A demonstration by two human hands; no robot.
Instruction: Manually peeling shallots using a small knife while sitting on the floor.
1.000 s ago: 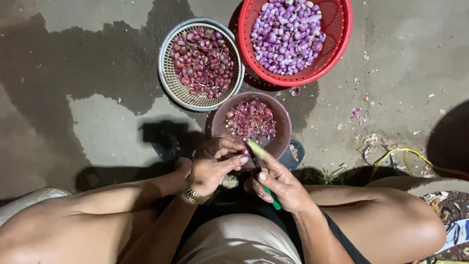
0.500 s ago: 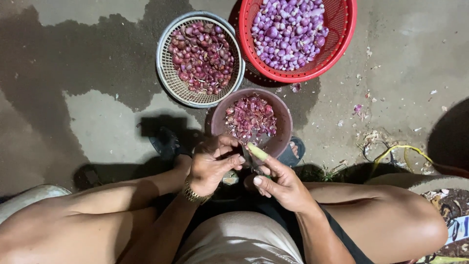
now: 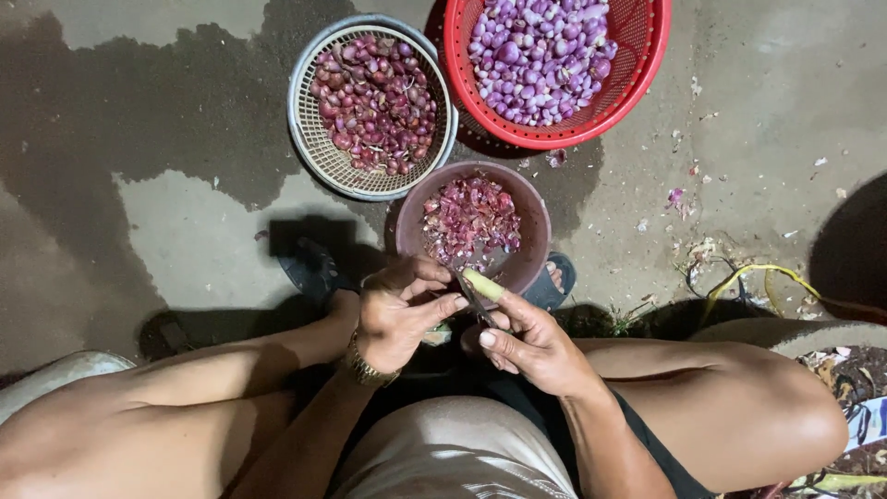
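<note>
Green-handled knife point(image 3: 482, 288) in right hand point(image 3: 536, 346) grip, left hand point(image 3: 397, 310) clenched beside brown bowl point(image 3: 531, 214) rim

We wear a gold-coloured wristwatch point(image 3: 368, 368) on our left hand point(image 3: 399, 314), pale grey shorts point(image 3: 457, 453), and bare arms above it.

One printed wrapper or package point(image 3: 868, 420) at far right edge, on ground beside knee: flat, crumpled, mostly cut off by frame; blue, white, dark patches. No signs or screens seen.
</note>
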